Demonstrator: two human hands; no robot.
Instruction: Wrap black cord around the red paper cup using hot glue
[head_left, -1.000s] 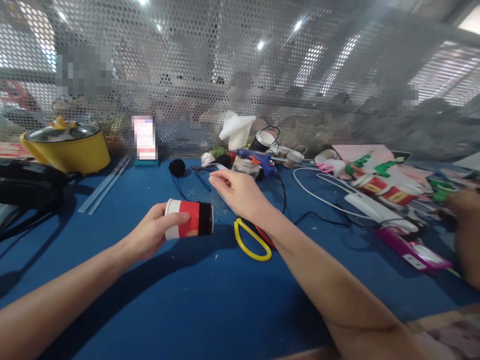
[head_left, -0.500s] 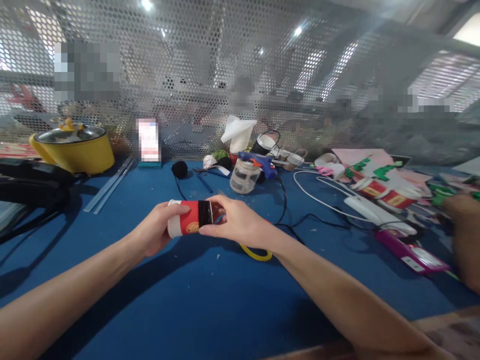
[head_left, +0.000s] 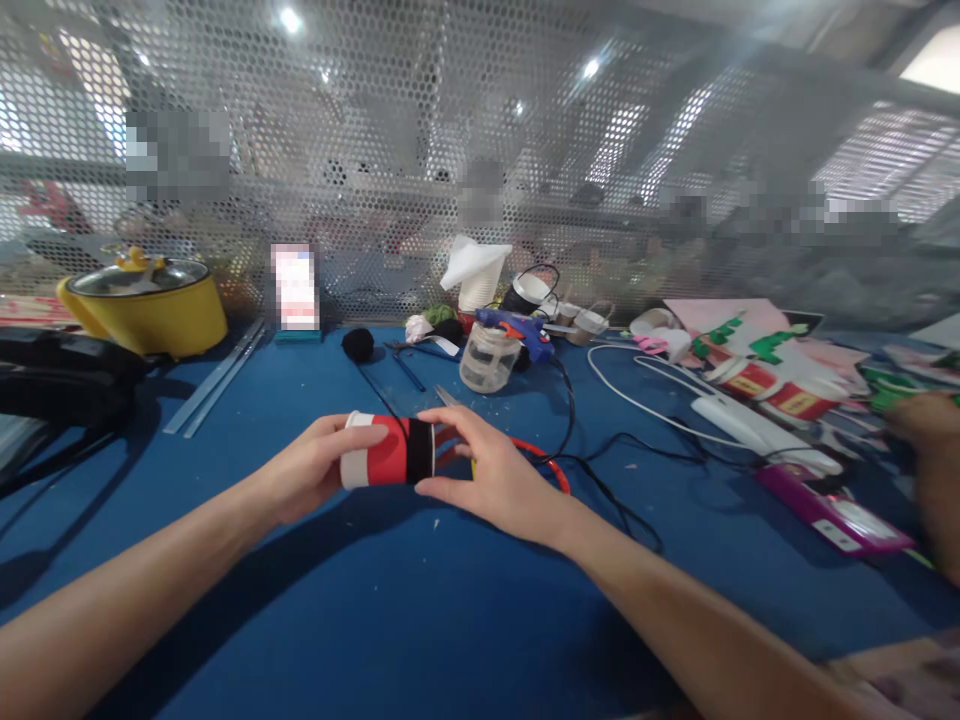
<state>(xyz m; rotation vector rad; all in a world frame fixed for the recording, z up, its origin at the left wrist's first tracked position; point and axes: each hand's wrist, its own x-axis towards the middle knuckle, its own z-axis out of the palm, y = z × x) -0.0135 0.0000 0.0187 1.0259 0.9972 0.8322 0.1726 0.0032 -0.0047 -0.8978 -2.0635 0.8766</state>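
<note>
A red and white paper cup (head_left: 384,455) is held on its side above the blue table. My left hand (head_left: 309,462) is closed around its white end, thumb along the red part. A band of black yarn (head_left: 421,452) is wrapped around the other end, and a strand runs back to a black yarn ball (head_left: 358,345). My right hand (head_left: 504,470) grips that end by its edge, thumb below and fingers above; some fingertips are hidden. Scissors (head_left: 561,476) with red and yellow handles lie partly under my right hand.
Beyond my hands stand a clear plastic jar (head_left: 487,362) and a blue glue gun (head_left: 517,330). Glue sticks (head_left: 217,375) and a yellow pot (head_left: 150,315) are at left. Cables, a power strip (head_left: 832,515) and another person's hand (head_left: 930,440) are at right.
The cup and both hands have moved slightly right and toward me. The cup has turned, so its gold print is out of sight and the yarn strand crosses over its top.
</note>
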